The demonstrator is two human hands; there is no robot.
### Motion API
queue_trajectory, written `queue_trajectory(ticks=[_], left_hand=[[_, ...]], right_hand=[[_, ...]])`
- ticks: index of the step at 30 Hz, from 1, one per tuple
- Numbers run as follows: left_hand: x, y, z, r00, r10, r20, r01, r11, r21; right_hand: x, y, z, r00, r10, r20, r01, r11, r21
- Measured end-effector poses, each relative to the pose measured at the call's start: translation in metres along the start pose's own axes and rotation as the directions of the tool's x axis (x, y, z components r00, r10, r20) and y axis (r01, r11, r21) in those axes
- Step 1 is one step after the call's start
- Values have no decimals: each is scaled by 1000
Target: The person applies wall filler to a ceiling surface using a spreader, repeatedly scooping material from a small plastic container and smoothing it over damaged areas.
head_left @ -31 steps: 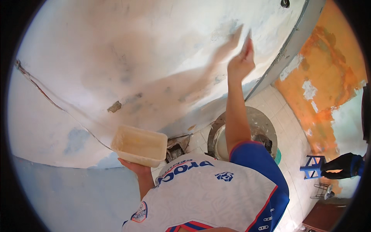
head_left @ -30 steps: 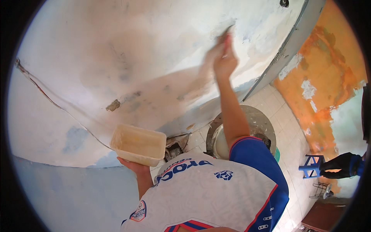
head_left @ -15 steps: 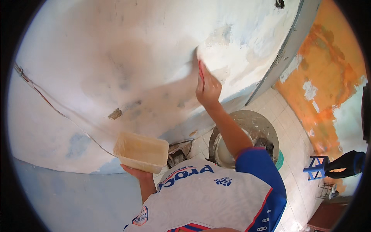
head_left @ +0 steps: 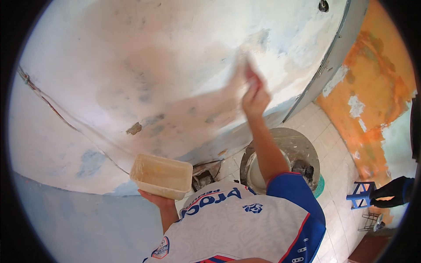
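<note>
My right hand is closed round a red-handled putty knife, raised at the patchy white wall. Motion smears the blade, and I cannot tell whether it touches the wall. Lower left, my left hand supports a cream plastic tub from beneath, with its open top facing up. Pale residue coats the tub's inside. Most of the left fingers are hidden under it.
Below my right arm stand a bucket of whitish material and a round grey surface. A cable hangs along the wall at left. Far right are a blue stool, a person's dark-clad legs and a peeling orange wall.
My right hand has swung to the right with the putty knife, away from its earlier spot on the wall. The left hand still holds the tub in nearly the same place.
</note>
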State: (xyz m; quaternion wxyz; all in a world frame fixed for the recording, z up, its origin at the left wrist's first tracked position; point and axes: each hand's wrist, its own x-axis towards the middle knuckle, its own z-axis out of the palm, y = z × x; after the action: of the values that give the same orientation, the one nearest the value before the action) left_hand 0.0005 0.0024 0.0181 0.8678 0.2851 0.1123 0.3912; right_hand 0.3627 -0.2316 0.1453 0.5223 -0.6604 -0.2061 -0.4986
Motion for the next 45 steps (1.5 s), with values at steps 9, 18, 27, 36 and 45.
queue_trajectory(ticks=[9, 18, 27, 36, 45], left_hand=[[-1, -3, 22, 999, 29, -13, -29, 999, 36], [7, -7, 1, 998, -51, 41, 53, 997, -51], [0, -2, 20, 997, -35, -66, 40, 996, 80], [-4, -2, 3, 999, 7, 53, -4, 999, -45], [-2, -7, -1, 1000, -17, 12, 17, 1000, -3]], right_hand=[[-13, -5, 27, 925, -380, 5, 380, 924, -50], [50, 44, 21, 973, -176, -148, 132, 954, -271], [73, 25, 1, 920, 70, -386, -98, 994, -51], [-2, -17, 4, 991, -137, 2, 137, 988, 67], [-30, 8, 31, 959, -282, 10, 279, 946, -167]])
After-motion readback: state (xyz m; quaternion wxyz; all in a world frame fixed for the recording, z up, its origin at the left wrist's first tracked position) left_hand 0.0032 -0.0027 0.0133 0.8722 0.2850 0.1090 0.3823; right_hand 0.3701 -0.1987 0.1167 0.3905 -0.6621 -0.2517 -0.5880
